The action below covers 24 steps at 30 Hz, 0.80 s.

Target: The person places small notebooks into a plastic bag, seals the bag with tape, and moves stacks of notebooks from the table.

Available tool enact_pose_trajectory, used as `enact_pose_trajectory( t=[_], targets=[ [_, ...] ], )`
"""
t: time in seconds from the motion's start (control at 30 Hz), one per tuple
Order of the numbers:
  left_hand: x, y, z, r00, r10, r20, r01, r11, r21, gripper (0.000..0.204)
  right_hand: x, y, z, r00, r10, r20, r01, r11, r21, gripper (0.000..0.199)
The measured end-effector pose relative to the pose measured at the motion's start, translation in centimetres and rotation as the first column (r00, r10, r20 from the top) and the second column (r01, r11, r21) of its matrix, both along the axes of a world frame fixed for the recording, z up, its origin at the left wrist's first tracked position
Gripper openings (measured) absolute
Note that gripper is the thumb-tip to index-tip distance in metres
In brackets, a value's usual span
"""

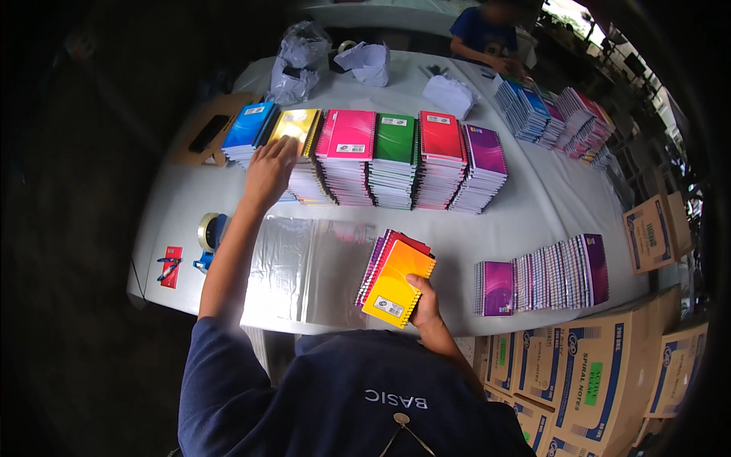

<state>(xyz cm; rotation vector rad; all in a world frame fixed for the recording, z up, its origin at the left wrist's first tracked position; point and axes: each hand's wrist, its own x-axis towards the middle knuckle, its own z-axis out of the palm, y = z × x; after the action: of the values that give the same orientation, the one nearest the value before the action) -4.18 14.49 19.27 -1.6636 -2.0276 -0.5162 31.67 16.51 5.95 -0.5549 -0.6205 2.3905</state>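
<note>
My right hand [425,301] is closed on a small bundle of spiral notebooks [396,282], held tilted above the table's near edge. A yellow one lies on top, with red and purple covers showing under it. My left hand [272,169] reaches forward to the yellow notebook stack [298,122], its fingers stretched over the cover's near left part and holding nothing that I can see. Left of it stands a blue stack [250,126]. To the right run pink [346,133], green [394,141], red [442,135] and purple [484,148] stacks.
Clear plastic sheets [304,266] lie near my left forearm, beside a tape dispenser [209,232] and a pen on a red card [172,266]. A row of purple notebooks [548,274] lies at right. Cardboard boxes [594,373] stand lower right. Another person [485,38] works across the table.
</note>
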Motion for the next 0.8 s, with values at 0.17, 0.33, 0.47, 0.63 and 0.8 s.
enact_pose_trajectory(
  t=[0.17,0.33,0.47,0.63,0.8],
  targets=[
    [6.9,-2.5,3.0,0.964,-0.262,0.046,0.237,0.924,0.299,0.024,0.3,0.7,0.3,0.996,-0.083,-0.041,0.085,0.995,0.059,0.058],
    [18.2,-8.2,-3.9,0.672,-0.639,0.374,0.719,0.683,-0.126,0.043,-1.9,0.9,1.1,0.999,-0.042,0.017,0.040,0.992,0.117,0.056],
    [16.8,-7.8,-6.8,0.631,-0.244,0.736,0.277,0.957,0.080,0.084,-1.8,0.4,2.8,0.997,-0.067,0.032,0.053,0.949,0.312,0.062],
    [16.9,-9.2,-10.3,-0.096,-0.100,0.990,0.398,0.908,0.130,0.078,-2.2,0.1,0.3,0.985,-0.095,0.146,-0.067,0.563,0.824,0.087],
    [18.5,-8.7,-12.3,-0.046,-0.179,0.983,0.311,0.932,0.184,0.080,-3.4,-1.1,-2.4,0.976,-0.195,0.096,0.057,0.656,0.753,0.089]
  ],
)
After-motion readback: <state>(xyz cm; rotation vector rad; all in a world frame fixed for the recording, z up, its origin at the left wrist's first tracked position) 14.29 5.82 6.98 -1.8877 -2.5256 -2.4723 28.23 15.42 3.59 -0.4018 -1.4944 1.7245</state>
